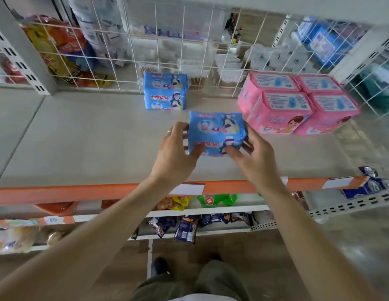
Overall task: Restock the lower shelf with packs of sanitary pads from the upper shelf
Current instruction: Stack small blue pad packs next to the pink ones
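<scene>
Both hands' grip holding blue pack (216,133), pink packs (298,105) just right, wire grid (167,51) behind

held pack (216,132): blue, cartoon print, red lettering | rear pack (165,93): same blue | four packs (298,103): pink | shelf (80,137): pale grey | edge strip (80,191): orange

The blue pad pack (217,132) is wrapped in soft, glossy, crinkled plastic film, as are the pink pad packs (298,105). The shelf board (80,135) looks like smooth, matt, painted metal, its front strip (80,191) glossy orange plastic. The back grid (132,51) is thin white-coated wire.
</scene>
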The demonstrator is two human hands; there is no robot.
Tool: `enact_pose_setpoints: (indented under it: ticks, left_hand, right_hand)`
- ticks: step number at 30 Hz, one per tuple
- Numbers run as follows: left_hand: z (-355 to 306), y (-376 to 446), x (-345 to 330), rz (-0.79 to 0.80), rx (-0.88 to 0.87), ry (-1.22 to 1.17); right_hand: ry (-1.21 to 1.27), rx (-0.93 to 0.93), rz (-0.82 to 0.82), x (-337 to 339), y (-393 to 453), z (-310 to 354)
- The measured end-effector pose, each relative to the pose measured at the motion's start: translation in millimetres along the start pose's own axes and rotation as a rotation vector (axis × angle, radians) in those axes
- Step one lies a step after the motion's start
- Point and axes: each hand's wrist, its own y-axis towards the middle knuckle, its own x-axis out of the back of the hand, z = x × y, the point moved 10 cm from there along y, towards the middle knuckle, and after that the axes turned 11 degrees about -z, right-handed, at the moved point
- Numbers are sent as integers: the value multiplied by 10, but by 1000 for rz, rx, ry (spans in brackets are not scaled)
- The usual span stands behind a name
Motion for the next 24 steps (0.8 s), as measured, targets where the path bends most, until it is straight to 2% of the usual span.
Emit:
enact_pose_setpoints:
  ticks: [4, 9, 19, 21, 24]
  left_hand:
    - [27, 460, -156, -26, -66, 118]
    - [-104, 929, -319, -43, -229, 465]
    - [-151, 1467, -459, 17, -329, 945]
    - [-195, 1489, -384, -26, -362, 968]
    - [-213, 1386, -87, -176, -400, 760]
  right_hand:
    - [-21, 45, -34, -101, 434, -5]
    - [-37, 28, -44, -299, 900, -159]
    - [-125, 18, -65, -535, 1470, -439]
    - [-144, 19, -90, -569, 1578, -443]
    - [-170, 19, -97, -568, 1661, -476]
